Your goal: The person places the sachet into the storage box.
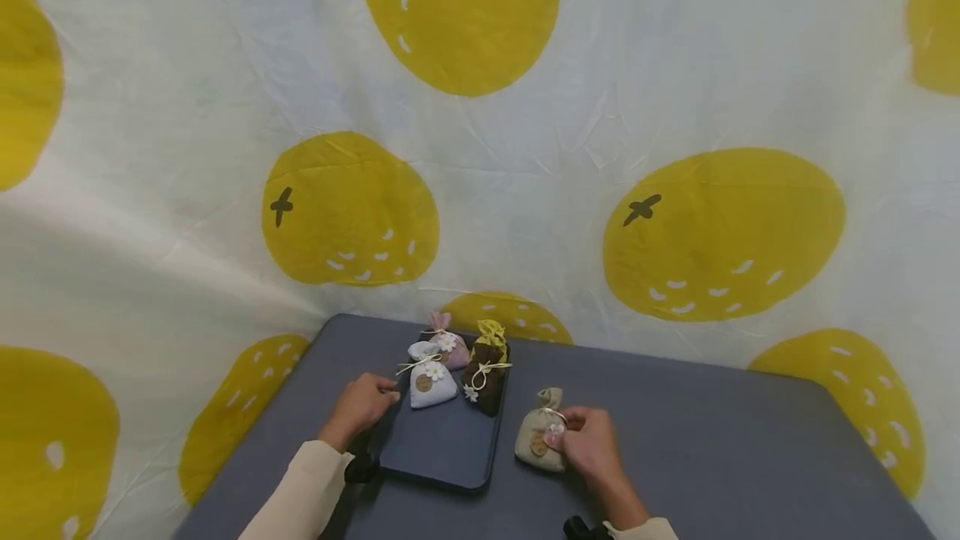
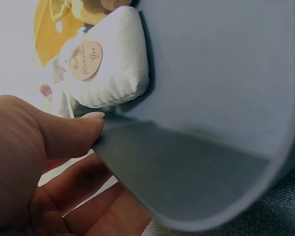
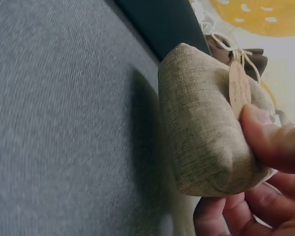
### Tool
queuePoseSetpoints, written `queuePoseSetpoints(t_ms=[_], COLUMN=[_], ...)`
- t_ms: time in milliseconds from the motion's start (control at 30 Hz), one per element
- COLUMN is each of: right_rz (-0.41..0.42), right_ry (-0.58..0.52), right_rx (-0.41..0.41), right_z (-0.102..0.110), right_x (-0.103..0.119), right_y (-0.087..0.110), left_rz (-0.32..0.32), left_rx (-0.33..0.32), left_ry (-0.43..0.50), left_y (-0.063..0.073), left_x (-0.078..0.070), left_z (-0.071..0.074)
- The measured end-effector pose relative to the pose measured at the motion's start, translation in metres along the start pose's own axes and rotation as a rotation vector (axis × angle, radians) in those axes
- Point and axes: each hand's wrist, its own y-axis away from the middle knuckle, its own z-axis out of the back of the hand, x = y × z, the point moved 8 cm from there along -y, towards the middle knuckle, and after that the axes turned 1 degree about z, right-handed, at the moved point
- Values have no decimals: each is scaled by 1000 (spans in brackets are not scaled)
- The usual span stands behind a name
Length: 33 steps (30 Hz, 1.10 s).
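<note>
In the head view my right hand (image 1: 595, 446) grips a beige cloth drawstring pouch (image 1: 534, 435) just right of the dark tray (image 1: 435, 482). The right wrist view shows thumb and fingers pinching this pouch (image 3: 201, 128), which hangs slightly off the table beside its shadow. A round paper tag (image 3: 239, 89) dangles from its cord. My left hand (image 1: 363, 407) holds the tray's left rim, thumb (image 2: 73, 135) on the inner side and fingers outside. Inside the tray's far half lie a white pouch (image 1: 432, 394), a pink pouch (image 1: 456, 357), a brown pouch (image 1: 489, 394) and a yellow pouch (image 1: 492, 332).
The grey table (image 1: 712, 448) extends to the right of the tray. Behind it hangs a pale curtain (image 1: 525, 215) printed with large yellow fruit, close to the table's far edge. Dark wrist straps (image 1: 362, 468) sit at both cuffs.
</note>
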Motion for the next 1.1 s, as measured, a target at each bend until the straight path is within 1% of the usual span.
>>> queuePoseSetpoints(t_ms=[167, 367, 567, 767, 867, 1100], right_rz=[51, 73, 101, 109, 114, 120], right_ry=[-16, -40, -47, -79, -98, -145], right_rx=[-23, -56, -67, -64, -63, -53], right_z=[1, 10, 13, 10, 8, -1], right_x=[10, 24, 39, 50, 54, 61], right_y=[1, 1, 4, 6, 7, 10], left_rz=[-3, -5, 6, 13, 6, -7], left_rx=[-4, -17, -21, -28, -38, -33], left_ry=[8, 9, 6, 7, 10, -1], left_y=[-1, -1, -1, 0, 0, 1], left_x=[-1, -2, -2, -2, -3, -3], left_z=[0, 0, 1, 3, 6, 4])
